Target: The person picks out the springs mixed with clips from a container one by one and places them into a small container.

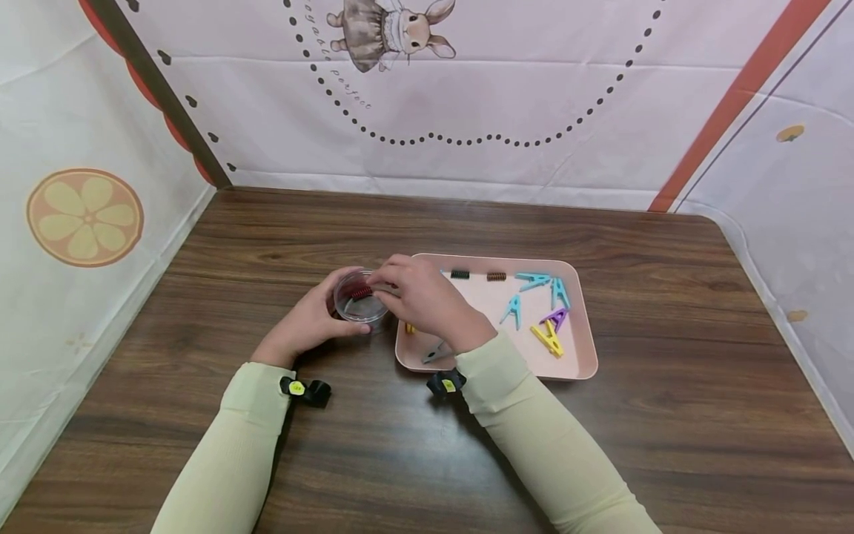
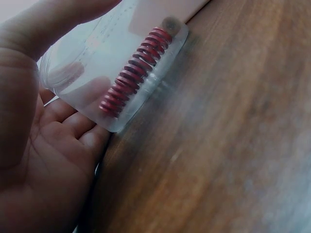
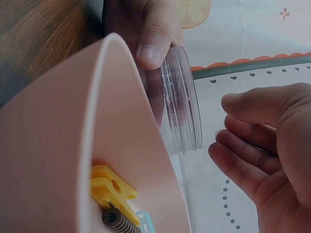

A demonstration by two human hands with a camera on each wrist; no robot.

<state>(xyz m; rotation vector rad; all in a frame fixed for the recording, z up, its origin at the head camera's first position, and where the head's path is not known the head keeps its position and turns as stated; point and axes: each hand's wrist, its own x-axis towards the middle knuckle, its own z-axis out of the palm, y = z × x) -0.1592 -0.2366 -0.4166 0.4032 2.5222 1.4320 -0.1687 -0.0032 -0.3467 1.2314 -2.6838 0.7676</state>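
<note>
My left hand [image 1: 308, 320] grips a clear plastic jar [image 1: 362, 314] at the left of the pink tray, thumb on the near side. Inside the jar lies a red coil spring [image 2: 137, 70], stretched along its bottom in the left wrist view. My right hand [image 1: 430, 300] hovers at the jar's mouth, reaching over the tray's left end. In the right wrist view its thumb and fingers [image 3: 248, 145] are bent loosely and apart, with nothing between them, just off the jar's rim [image 3: 194, 107].
The pink tray [image 1: 580, 360] holds a black spring [image 1: 459, 274], a brown spring [image 1: 497, 277], several blue clips [image 1: 511, 311], a purple clip [image 1: 559, 317], yellow clips [image 1: 547, 341] and a grey clip [image 1: 437, 352]. Patterned cloth [image 1: 467, 104] hangs behind the wooden table [image 1: 667, 334].
</note>
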